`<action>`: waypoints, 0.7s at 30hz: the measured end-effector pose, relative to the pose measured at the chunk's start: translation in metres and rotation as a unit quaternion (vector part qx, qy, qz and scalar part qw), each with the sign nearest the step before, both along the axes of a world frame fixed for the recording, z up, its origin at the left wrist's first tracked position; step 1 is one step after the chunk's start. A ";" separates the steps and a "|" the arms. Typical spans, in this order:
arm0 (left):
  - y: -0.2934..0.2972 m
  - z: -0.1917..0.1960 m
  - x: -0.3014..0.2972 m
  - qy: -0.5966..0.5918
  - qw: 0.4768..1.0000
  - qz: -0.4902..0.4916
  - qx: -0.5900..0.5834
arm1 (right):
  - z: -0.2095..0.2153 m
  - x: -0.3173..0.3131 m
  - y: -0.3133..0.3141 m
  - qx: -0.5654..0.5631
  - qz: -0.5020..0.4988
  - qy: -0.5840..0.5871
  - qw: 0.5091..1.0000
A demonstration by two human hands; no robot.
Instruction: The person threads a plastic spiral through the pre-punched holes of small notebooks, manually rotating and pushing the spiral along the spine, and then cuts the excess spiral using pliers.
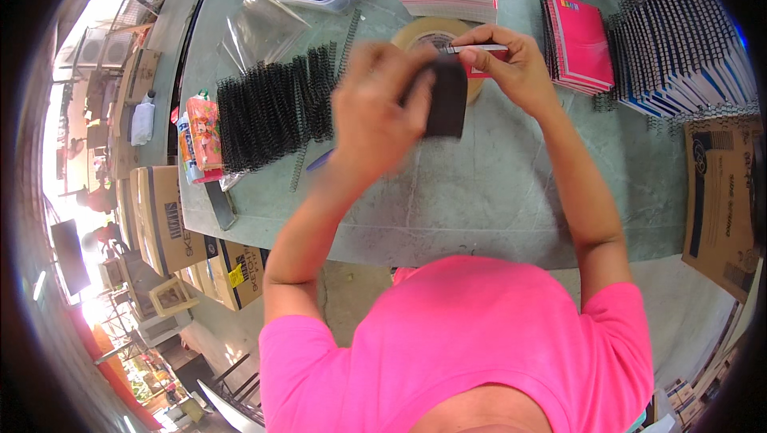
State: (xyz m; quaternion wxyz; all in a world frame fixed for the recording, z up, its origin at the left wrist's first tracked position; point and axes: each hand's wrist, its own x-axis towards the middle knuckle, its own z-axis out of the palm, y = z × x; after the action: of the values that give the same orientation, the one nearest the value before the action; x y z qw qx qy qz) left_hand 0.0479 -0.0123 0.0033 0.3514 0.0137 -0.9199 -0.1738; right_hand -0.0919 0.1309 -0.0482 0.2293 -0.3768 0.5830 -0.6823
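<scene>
In front of me, over the table, my right hand (518,69) pinches a small notebook (448,105) between thumb and fingers. Its dark cover hangs toward me, and a white page edge and a bit of pink show by the thumb. My left hand (377,109) is smeared by motion at the notebook's left edge, and its fingers hide that side. Whether it grips anything there cannot be seen. Behind the notebook lies a wide roll of tape (411,31). To the left of my left hand are many black spiral binding coils (268,113) in a row.
A clear plastic tub (307,3) of coils stands at the back, beside stacked pink-edged sheets (443,0). On the right are pink spiral notebooks (582,41) and a large pile of bound notebooks (679,49). Cardboard boxes (723,201) flank the table (479,209).
</scene>
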 end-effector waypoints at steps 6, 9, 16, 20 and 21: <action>0.006 0.005 -0.002 -0.062 0.997 -0.030 0.040 | -0.005 -0.014 0.012 0.023 0.047 -0.029 0.998; -0.005 0.015 -0.014 0.152 0.987 0.010 -0.042 | -0.002 -0.016 0.015 0.044 0.079 -0.051 0.995; 0.002 0.003 -0.010 0.024 0.999 -0.040 -0.016 | -0.005 -0.015 0.015 0.048 0.127 -0.045 0.990; 0.017 0.011 -0.012 0.073 0.997 0.006 0.037 | -0.009 -0.015 0.015 0.057 0.129 -0.025 0.990; 0.022 0.009 -0.011 0.031 0.999 -0.012 0.027 | -0.003 -0.013 0.013 0.051 0.126 -0.032 0.990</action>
State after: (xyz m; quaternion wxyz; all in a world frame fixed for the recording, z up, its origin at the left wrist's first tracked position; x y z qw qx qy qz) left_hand 0.0365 0.0094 0.0128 0.3767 0.0073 -0.9037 -0.2034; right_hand -0.1051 0.1439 -0.0513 0.3504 -0.4135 0.5571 -0.6292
